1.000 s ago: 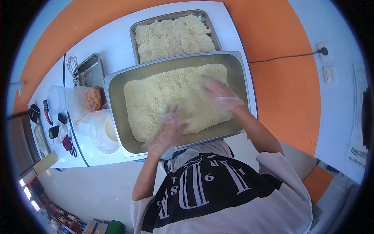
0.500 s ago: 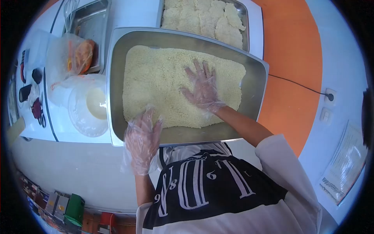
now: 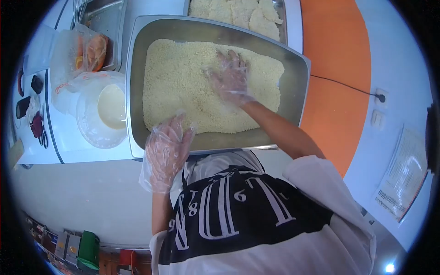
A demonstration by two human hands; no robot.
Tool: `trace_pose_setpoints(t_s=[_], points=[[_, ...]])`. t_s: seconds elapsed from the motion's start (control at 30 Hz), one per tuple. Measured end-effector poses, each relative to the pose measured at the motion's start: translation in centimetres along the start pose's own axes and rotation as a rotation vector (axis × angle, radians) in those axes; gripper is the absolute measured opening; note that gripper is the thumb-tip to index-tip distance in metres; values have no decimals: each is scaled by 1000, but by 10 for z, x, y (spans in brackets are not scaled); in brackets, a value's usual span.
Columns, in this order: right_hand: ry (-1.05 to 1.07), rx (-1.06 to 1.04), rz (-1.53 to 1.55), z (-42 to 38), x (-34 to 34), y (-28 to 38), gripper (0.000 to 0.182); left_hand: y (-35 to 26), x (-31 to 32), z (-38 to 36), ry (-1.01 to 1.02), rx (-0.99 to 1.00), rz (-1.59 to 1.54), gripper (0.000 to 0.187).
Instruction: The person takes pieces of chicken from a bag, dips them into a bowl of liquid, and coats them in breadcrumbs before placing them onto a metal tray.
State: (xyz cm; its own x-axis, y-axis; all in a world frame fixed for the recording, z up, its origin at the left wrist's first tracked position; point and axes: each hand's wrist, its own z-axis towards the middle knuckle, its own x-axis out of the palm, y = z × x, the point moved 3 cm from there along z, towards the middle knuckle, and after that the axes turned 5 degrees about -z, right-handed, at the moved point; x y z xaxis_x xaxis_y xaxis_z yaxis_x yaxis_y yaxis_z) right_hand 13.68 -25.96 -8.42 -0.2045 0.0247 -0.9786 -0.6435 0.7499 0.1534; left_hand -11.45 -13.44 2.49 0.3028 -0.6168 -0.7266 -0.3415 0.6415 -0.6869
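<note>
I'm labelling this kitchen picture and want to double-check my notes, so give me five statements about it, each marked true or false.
1. The left hand and the right hand both wear clear plastic gloves. True.
2. The whisk lies among the crumbs. False: the whisk is by the metal tray at the picture's upper left.
3. The right hand is over the crumbs in the large pan. True.
4. The bowl of pale liquid is right of the large pan. False: the bowl is left of it.
5. The black plug is in the wall socket. True.
</note>
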Motion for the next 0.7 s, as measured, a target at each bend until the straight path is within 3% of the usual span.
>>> trace_pose_setpoints(t_s=[0.13, 0.2, 0.4, 0.53, 0.63, 0.7], points=[[14, -182, 335, -31, -3, -41, 84, -1, -6, 0, 46, -2, 8, 37], [75, -386, -40, -59, 1, -43, 82, -1, -3, 2, 31, -4, 1, 37], [114, -398, -59, -57, 1, -44, 84, 2, 3, 3, 45, -17, 36, 40], [133, -371, -84, -49, -3, -37, 83, 1, -1, 2, 30, -42, 53, 41], [106, -255, 106, -30, -7, -23, 81, 4, 0, 1, 74, -48, 11, 41], [-16, -34, -74, -21, 5, -7, 79, 3, 3, 1, 98, -81, 4, 42]])
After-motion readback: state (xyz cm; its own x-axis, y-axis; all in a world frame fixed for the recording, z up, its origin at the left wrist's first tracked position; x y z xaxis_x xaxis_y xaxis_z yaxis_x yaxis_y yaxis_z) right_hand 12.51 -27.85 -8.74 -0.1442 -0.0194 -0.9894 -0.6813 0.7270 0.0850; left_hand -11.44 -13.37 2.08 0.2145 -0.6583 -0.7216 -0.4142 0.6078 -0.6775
